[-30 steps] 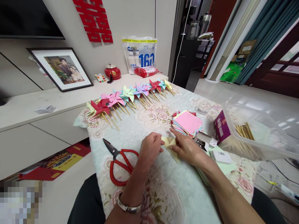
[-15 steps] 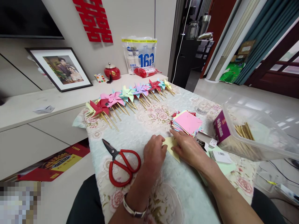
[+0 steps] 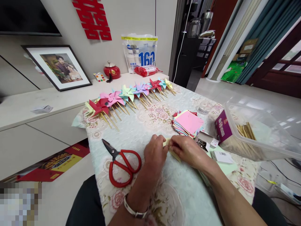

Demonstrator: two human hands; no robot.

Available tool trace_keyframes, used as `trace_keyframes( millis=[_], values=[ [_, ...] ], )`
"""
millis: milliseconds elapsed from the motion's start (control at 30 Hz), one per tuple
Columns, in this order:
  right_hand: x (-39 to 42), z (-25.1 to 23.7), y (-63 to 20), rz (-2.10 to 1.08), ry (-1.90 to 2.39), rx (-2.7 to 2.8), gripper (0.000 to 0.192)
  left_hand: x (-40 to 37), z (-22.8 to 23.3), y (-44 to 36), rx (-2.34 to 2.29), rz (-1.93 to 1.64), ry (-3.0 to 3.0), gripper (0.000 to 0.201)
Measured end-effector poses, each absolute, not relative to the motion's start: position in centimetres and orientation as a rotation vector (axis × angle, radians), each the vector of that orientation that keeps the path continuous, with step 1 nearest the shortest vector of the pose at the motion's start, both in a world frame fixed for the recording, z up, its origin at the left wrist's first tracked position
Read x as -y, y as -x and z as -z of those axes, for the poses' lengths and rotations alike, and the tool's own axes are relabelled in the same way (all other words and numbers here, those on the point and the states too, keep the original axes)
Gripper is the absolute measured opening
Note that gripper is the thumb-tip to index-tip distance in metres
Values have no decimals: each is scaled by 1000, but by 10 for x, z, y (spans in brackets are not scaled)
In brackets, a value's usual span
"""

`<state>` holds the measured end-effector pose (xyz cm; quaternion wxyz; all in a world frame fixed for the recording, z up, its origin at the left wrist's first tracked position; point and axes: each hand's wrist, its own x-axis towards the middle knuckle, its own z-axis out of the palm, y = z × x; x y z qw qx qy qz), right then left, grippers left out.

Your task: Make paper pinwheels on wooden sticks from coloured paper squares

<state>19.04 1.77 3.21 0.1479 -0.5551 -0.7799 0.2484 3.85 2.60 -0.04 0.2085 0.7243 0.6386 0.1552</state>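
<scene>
Centrally, both hands pinch 1 pale yellow paper (image 3: pixel 172 151) low over the surface (image 3: pixel 141 128): left hand (image 3: pixel 155 153) and right hand (image 3: pixel 188 150) meet at its fold. Red scissors (image 3: pixel 122 163) lie just left; coloured paper stack (image 3: pixel 188 123) behind.

scissors (image 3: pixel 122 163): had red handles
folded paper (image 3: pixel 172 151): was pale yellow
top sheet of the paper stack (image 3: pixel 189 121): was pink
tablecloth (image 3: pixel 150 125): was pale, rose-patterned
</scene>
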Motion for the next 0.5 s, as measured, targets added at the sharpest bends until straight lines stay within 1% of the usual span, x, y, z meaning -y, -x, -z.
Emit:
trace_keyframes(
  millis=[100,367,500],
  values=[
    [-19,-29,-189,-809,1625,2315,14,-25,-2,-37,-1769,-402,-2013,17],
    [-19,-31,-186,-755,1685,2412,11,-24,4,-32,-1804,-477,-2002,22],
    [-19,-30,-187,-763,1686,2410,10,-27,2,-33,-1856,-428,-1917,26]
  ],
)
